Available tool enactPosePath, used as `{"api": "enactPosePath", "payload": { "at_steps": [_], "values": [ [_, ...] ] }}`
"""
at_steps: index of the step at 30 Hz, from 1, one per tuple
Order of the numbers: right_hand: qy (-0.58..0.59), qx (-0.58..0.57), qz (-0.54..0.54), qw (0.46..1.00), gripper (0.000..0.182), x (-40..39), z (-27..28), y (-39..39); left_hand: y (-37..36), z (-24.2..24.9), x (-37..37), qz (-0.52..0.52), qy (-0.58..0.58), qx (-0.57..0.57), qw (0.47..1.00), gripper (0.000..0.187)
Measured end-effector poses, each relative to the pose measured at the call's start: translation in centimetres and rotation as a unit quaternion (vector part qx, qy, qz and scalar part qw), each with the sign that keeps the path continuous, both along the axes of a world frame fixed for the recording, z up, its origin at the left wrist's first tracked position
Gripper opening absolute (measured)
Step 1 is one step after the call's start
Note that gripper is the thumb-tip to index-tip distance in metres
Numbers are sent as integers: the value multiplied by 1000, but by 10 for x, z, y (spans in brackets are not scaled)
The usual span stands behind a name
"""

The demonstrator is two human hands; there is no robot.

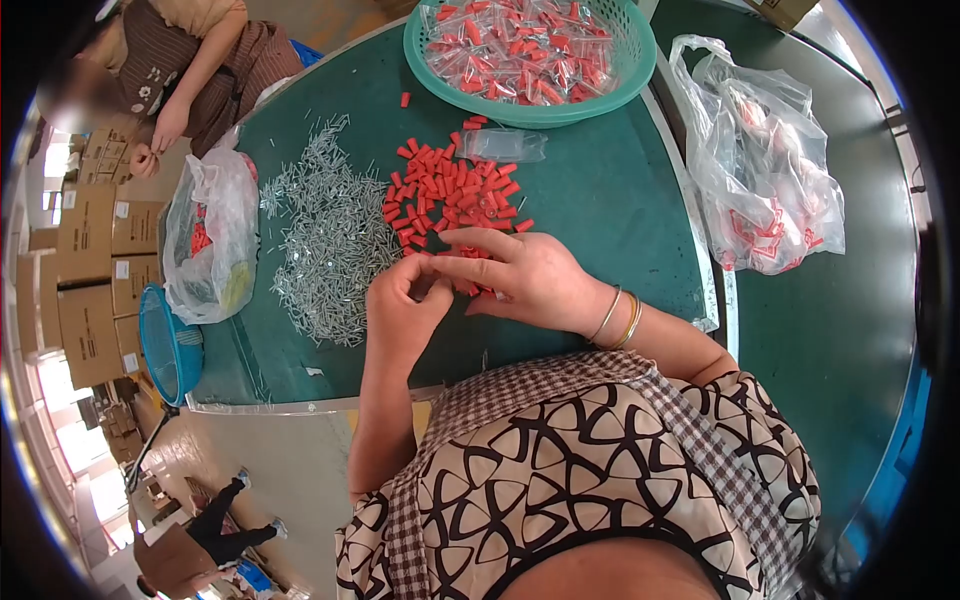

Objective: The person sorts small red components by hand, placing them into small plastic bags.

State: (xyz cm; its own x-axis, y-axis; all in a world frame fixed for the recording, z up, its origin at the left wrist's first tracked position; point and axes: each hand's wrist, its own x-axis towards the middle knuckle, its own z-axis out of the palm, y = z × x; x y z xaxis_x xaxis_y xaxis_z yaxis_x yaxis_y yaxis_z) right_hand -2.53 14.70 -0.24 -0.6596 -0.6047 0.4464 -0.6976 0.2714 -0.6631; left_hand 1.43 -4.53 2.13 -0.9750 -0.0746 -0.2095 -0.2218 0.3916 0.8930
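My left hand (pixel 405 305) is closed in a pinch at the near edge of a pile of small red plastic plugs (pixel 455 190). From the right, my right hand (pixel 540 278) reaches over, its bent fingers meeting the left fingertips. Whatever lies between the fingers is hidden or too small to name. Just left of my hands spreads a heap of thin metal screws or nails (pixel 325 245). Clear little plastic bags (pixel 503 146) lie flat behind the red pile.
A green basket (pixel 530 117) of bagged red pieces stands at the back. Plastic bags lie at the left (pixel 215 235) and right (pixel 765 170). A blue basket (pixel 170 345) is at the left edge. Another person (pixel 195 70) sits across; cartons (pixel 90 235) are stacked beyond.
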Motion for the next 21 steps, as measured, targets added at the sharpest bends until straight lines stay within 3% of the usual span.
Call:
{"api": "enactPosePath", "payload": {
  "at_steps": [8, 11, 17, 21],
  "values": [
    [-52, -58, 29, 997, 50, -3, -7, -1, -4, 4, 3, -44, -53, 53, 996, 5],
    [-147, -82, 39, 985, 47, -2, -8, -2, -8, -2, 2, -45, -57, 59, 996, 4],
    [-130, -72, 12, 989, 55, 1, -2, -5, -6, -5, 3, -18, -45, 100, 994, 4],
    [-50, -67, -36, 996, 58, 5, -7, -9, 2, -4, 3, -1, -37, 81, 996, 5]
  ]
}}
